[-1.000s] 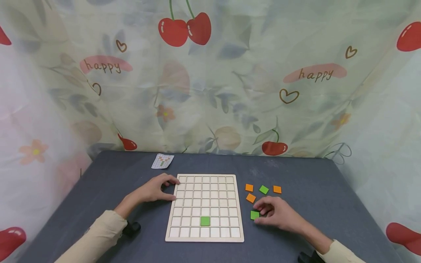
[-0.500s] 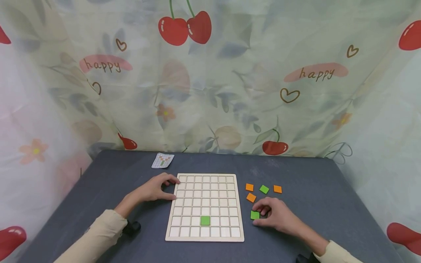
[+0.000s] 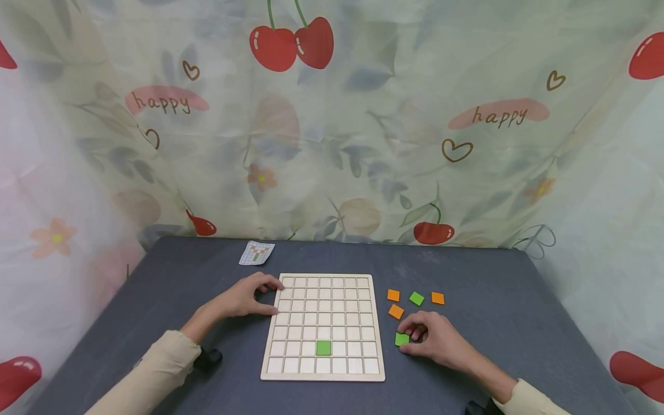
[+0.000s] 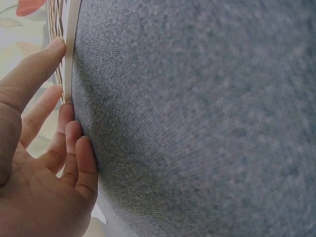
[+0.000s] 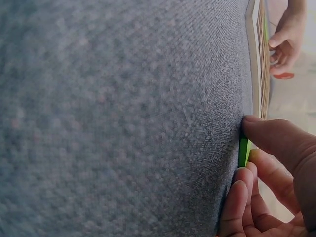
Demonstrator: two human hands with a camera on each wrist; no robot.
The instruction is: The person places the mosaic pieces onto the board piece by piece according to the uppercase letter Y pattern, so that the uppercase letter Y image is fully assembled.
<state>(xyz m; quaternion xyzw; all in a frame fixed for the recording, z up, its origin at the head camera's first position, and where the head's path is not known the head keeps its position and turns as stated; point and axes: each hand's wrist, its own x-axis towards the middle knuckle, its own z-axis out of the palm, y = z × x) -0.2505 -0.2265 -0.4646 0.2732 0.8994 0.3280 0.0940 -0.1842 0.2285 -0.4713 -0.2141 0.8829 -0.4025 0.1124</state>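
A pale wooden grid board lies on the dark cloth with one green tile in a lower-middle cell. My left hand touches the board's left side with thumb and fingertips; in the left wrist view the hand has its thumb tip on the board edge. Right of the board, my right hand pinches another green tile at table level. The right wrist view shows this tile between thumb and fingers of the hand.
Beyond my right hand lie three orange tiles, one of them nearest it, and a green tile. A small patterned card rests behind the board's left corner. A printed curtain rises behind the table.
My right thumb has come in against the near side of the green tile, after standing a little off it. The left hand and the board have stayed in place.
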